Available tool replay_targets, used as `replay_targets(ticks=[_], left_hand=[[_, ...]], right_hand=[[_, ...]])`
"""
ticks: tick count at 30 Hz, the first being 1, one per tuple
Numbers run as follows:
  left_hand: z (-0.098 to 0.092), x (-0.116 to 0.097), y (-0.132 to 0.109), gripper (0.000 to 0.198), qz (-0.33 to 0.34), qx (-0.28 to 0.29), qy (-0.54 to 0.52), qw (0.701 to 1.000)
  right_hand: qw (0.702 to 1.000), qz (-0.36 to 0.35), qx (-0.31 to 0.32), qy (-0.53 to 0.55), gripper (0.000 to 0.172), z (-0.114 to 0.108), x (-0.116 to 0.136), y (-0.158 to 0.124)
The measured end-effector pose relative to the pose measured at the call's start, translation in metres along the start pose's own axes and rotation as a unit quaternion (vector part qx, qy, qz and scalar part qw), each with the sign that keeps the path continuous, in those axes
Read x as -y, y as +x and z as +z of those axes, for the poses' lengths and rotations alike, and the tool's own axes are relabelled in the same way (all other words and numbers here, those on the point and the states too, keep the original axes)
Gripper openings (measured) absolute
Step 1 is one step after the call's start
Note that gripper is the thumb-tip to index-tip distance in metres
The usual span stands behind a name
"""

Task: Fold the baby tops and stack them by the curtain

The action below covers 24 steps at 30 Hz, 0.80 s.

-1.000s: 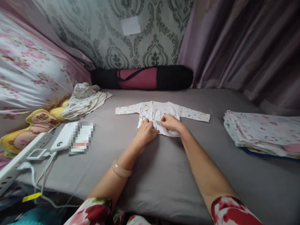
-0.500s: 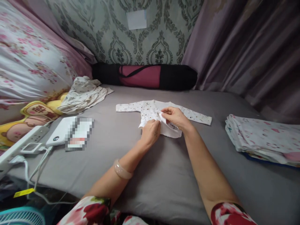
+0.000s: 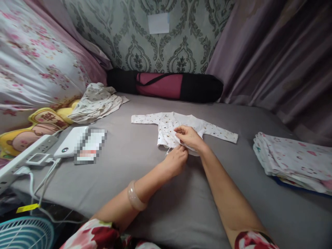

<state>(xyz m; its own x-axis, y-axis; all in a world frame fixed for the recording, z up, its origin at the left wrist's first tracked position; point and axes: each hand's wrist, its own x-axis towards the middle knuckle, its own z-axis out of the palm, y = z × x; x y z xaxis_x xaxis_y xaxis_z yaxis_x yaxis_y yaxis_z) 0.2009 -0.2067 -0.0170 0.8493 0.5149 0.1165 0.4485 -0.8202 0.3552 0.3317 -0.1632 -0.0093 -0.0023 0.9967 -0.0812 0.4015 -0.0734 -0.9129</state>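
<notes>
A small white long-sleeved baby top with tiny printed motifs lies spread on the grey sheet, both sleeves stretched out sideways. Closed at its lower hem, my left hand grips the edge of the top; its fingertips are partly hidden by my right hand and the cloth. A thin white tie hangs by the hem just left of those fingers. Above it, my right hand rests over the front of the top. Its fingers are bent, with thumb and fingertips slightly apart, and no cloth shows between them.
Folded printed cloths are stacked at the right. To the left lie a crumpled garment, a yellow cushion, a white power bank and a power strip with cables. A long black-and-maroon bag lines the back.
My left hand has shifted right along the hem, below my right hand. The raised fold of cloth my right hand pinched is down, and its fingers have parted. The view has shifted slightly.
</notes>
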Motion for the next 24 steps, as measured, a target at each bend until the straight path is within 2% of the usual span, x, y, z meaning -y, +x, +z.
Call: replay_targets(ticks=[1,3,5,7,9,11,13,16,20,22,24], left_hand=[[-0.007,-0.003,-0.003,0.016,0.009,0.009,-0.02,1.0],[-0.025,-0.001,-0.008,0.013,-0.013,0.035,-0.063,0.997],[-0.046,0.012,-0.014,0.016,-0.088,0.059,-0.09,0.99],[-0.063,0.034,-0.021,0.016,-0.185,0.035,-0.082,0.979],[-0.072,0.057,-0.031,0.012,-0.293,-0.035,-0.039,0.955],[-0.072,0.073,-0.041,0.012,-0.347,-0.035,-0.061,0.935],[-0.065,0.08,-0.048,0.02,-0.368,-0.014,-0.126,0.921],[-0.051,0.076,-0.049,0.02,-0.385,-0.03,-0.166,0.907],[-0.041,0.071,-0.039,0.021,-0.393,-0.083,-0.193,0.895],[-0.038,0.072,-0.036,0.018,-0.403,-0.122,-0.261,0.869],[-0.035,0.074,-0.035,0.018,-0.408,-0.167,-0.374,0.816]], right_hand=[[1.0,0.007,0.012,0.004,0.024,0.001,0.0,-0.001],[0.998,0.025,0.048,0.018,0.023,0.003,-0.001,-0.003],[0.995,0.042,0.085,0.036,0.021,0.003,-0.001,-0.004],[0.993,0.052,0.093,0.05,0.018,0.001,0.0,-0.005],[0.994,0.06,0.079,0.05,0.014,-0.005,0.004,-0.006],[0.994,0.081,0.064,0.02,0.013,-0.015,0.006,-0.007],[0.991,0.117,0.053,-0.041,0.018,-0.027,0.005,-0.009],[0.975,0.172,0.054,-0.128,0.023,-0.041,-0.004,-0.011],[0.962,0.21,0.09,-0.152,0.016,-0.047,-0.019,-0.011],[0.961,0.213,0.092,-0.15,0.013,-0.046,-0.022,-0.01],[0.962,0.213,0.092,-0.143,0.012,-0.045,-0.022,-0.01]])
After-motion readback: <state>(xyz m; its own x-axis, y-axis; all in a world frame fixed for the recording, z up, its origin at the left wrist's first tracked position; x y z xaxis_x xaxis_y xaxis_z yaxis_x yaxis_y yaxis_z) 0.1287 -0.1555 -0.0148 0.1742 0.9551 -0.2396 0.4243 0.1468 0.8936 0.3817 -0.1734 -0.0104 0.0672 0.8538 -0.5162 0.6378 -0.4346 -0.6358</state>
